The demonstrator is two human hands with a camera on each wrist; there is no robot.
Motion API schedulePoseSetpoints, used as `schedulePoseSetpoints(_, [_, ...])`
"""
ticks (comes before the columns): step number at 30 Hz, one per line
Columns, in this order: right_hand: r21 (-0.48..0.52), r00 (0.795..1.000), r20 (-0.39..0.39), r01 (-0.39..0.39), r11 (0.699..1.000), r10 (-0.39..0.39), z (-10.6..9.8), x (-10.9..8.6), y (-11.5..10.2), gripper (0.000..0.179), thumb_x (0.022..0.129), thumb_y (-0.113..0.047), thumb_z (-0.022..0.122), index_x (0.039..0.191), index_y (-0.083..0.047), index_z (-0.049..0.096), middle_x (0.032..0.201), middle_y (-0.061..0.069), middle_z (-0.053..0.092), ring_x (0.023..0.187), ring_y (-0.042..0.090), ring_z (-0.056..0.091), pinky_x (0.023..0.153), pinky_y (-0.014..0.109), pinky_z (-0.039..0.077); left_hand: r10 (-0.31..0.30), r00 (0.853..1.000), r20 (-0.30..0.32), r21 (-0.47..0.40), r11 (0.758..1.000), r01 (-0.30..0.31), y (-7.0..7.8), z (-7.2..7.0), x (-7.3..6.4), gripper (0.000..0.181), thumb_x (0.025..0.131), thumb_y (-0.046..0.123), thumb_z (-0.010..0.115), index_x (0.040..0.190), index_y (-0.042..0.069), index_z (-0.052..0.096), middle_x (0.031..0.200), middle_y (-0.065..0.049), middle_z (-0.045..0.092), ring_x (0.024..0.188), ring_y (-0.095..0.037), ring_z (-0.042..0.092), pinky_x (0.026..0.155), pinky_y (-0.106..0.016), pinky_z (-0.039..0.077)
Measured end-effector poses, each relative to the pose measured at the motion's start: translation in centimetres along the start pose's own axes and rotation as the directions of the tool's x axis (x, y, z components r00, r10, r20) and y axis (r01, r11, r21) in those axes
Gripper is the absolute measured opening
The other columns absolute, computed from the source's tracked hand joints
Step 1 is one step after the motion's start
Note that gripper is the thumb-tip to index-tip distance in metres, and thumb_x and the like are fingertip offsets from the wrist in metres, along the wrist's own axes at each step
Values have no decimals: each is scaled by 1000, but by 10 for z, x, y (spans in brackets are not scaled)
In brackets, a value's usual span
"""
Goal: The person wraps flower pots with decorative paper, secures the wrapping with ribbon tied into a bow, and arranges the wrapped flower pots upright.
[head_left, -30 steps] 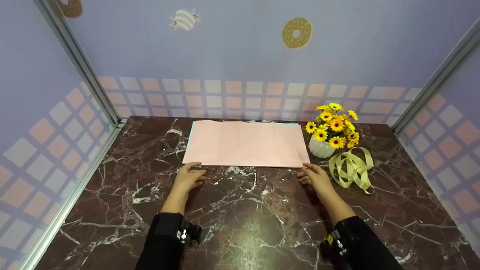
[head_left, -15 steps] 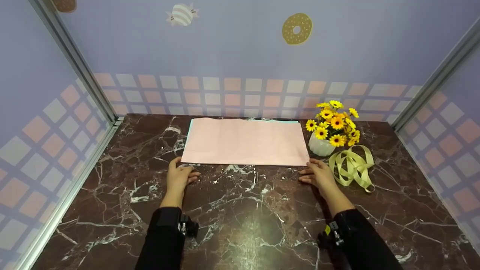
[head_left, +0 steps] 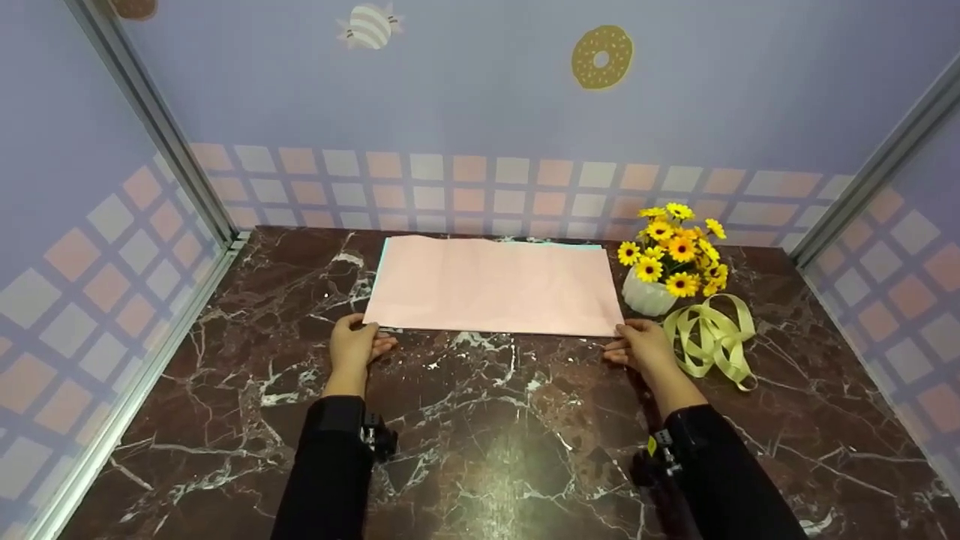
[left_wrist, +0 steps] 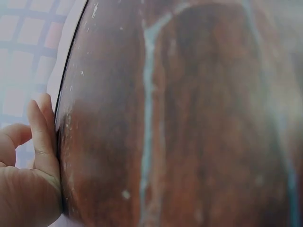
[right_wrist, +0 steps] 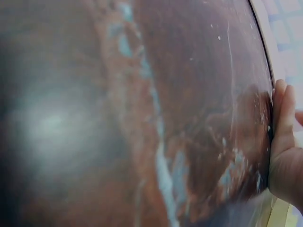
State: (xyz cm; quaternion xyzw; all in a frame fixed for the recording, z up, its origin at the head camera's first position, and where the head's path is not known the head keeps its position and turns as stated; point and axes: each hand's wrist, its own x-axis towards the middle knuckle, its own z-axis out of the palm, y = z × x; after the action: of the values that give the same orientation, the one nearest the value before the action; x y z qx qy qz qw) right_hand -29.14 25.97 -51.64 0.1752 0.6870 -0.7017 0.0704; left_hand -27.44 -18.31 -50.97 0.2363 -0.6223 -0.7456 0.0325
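Observation:
A stack of wide paper sheets (head_left: 491, 285) lies flat on the marble table, pink on top, with a thin light-blue edge showing at the left and back. My left hand (head_left: 354, 346) pinches its near left corner between thumb and index finger, while the other fingers lie low on the tabletop. At the near right corner my right hand (head_left: 646, 349) pinches the paper in a similar way. Both wrist views show straight fingers against the marble, the left hand (left_wrist: 33, 165) at one edge and the right hand (right_wrist: 286, 146) at the other; the paper corners themselves are hidden there.
Right of the paper stands a white pot with yellow flowers (head_left: 679, 251). A loose heap of pale yellow-green ribbon (head_left: 709, 337) lies in front of it, close to my right hand. Patterned wall panels (head_left: 480, 112) enclose the back and sides of the dark marble table (head_left: 480, 450).
My left hand has slid left from the front edge to the near left corner. My right hand has shifted slightly right to its corner. The paper has stayed nearly in place.

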Motion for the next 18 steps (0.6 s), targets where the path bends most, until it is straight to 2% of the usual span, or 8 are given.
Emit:
schedulePoseSetpoints(4, [-17,999,-38,-22,1000,21,2,2,-1,53,101,-7,48,143,15,24,67,11,64,53,17,66,53,26,57,-6,1000,-25,-35,999,5,1,0,1,45,99,0,49,143,-4,37,76,-13,61,53,-13,65,58,-24,57])
schedulePoseSetpoints(6, [-24,998,-43,-37,999,36,2,3,-3,53,101,-5,48,143,15,22,66,12,64,53,17,66,54,26,57,-25,1000,-13,-61,998,24,4,0,2,44,99,-1,49,142,-6,36,77,-14,61,55,-15,65,60,-25,58])
schedulePoseSetpoints(9, [-27,998,-35,-52,998,51,2,4,-5,53,101,-2,46,143,15,19,66,12,64,54,17,66,55,26,57,-78,996,42,-98,992,81,12,-3,2,47,100,-2,48,144,-9,31,80,-15,60,60,-17,66,64,-26,58])
schedulePoseSetpoints(13, [-19,999,-6,-54,998,54,1,3,-3,54,100,1,44,144,16,16,66,12,65,54,17,66,56,26,57,-152,982,110,-113,980,164,19,-7,1,51,100,-4,45,147,-10,24,84,-16,60,65,-18,67,71,-27,58])
schedulePoseSetpoints(18, [-14,998,21,-56,998,57,0,4,-4,58,99,2,43,146,16,12,65,11,65,54,17,66,56,26,57,-195,967,163,-108,971,214,25,-7,3,54,100,-5,42,149,-11,19,84,-16,62,69,-18,68,75,-27,57])
